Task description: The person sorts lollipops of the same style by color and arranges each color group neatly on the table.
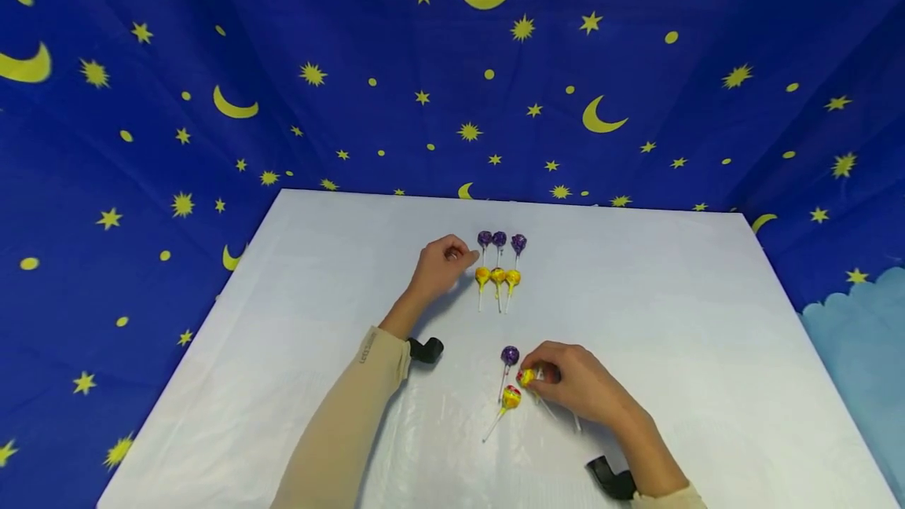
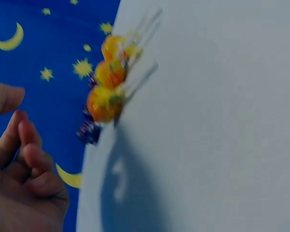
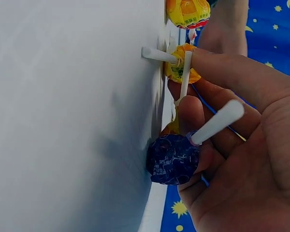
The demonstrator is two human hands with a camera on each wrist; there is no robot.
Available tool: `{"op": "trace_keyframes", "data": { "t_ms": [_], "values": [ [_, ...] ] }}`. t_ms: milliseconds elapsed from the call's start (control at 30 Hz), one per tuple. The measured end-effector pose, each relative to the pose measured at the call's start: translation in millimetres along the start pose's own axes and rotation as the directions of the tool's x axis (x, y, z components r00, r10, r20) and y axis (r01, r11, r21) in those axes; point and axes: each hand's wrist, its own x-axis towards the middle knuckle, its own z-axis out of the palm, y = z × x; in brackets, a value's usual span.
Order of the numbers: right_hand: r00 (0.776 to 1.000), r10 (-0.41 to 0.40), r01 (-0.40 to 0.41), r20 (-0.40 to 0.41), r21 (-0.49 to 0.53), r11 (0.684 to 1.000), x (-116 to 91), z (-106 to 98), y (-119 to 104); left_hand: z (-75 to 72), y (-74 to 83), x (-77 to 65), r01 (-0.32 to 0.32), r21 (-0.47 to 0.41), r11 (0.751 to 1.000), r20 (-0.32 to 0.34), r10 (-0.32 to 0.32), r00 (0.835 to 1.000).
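My right hand (image 1: 580, 385) pinches a yellow lollipop (image 1: 526, 377) by its wrapped head, low over the white table. In the right wrist view, a purple lollipop (image 3: 173, 159) lies against the fingers of that hand, and another yellow wrapper shows partly behind them. Left of the hand lie a purple lollipop (image 1: 510, 355) and a yellow lollipop (image 1: 511, 397). Farther back, three purple lollipops (image 1: 500, 239) form a row, with three yellow lollipops (image 1: 498, 277) in front, overlapping their sticks. Just left of these rows, my left hand (image 1: 440, 267) holds nothing, its fingers loosely bent.
The white table (image 1: 339, 258) stretches to a blue cloth (image 1: 396, 132) with yellow moons and stars, hung behind and at the sides. Black wrist-worn devices (image 1: 427, 350) sit under both forearms. At the right edge the cloth has a pale blue cloud shape (image 1: 859, 352).
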Motion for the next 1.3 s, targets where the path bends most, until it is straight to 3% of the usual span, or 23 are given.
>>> {"op": "trace_keyframes", "data": {
  "t_ms": [200, 333, 533, 667, 833, 1100, 1300],
  "values": [
    [1.0, -0.003, 0.003, -0.003, -0.002, 1.0, 0.3, -0.4, 0.0, 3.2, 9.4, -26.5, -0.104, 0.056, 0.993, 0.104, 0.098, 0.99],
    [1.0, -0.004, 0.004, 0.0, -0.011, 1.0, 1.2, 0.3, -0.3, 5.0, 14.0, -46.5, -0.133, 0.041, 0.99, 0.192, 0.123, 0.974],
    [1.0, 0.006, -0.006, 0.003, -0.017, 1.0, 2.6, 0.6, -1.2, 4.7, 23.8, -73.7, -0.177, 0.012, 0.984, 0.255, 0.168, 0.952],
    [1.0, 0.009, -0.008, 0.006, -0.01, 1.0, 1.1, 0.0, -1.6, 7.8, 30.3, -91.1, -0.22, -0.015, 0.975, 0.369, 0.21, 0.906],
    [1.0, -0.002, 0.002, 0.002, 0.001, 1.0, -0.6, -0.4, 0.1, 12.8, 36.9, -109.2, -0.236, -0.019, 0.972, 0.483, 0.215, 0.849],
    [1.0, -0.023, 0.023, -0.014, 0.011, 1.0, 0.4, -1.6, 0.3, 22.5, 40.0, -123.7, -0.317, 0.028, 0.948, 0.561, 0.248, 0.789],
    [1.0, -0.008, 0.008, -0.003, 0.017, 1.0, -1.6, 0.0, -0.4, 30.6, 36.8, -133.7, -0.372, 0.111, 0.921, 0.604, 0.235, 0.762]
  ]
}}
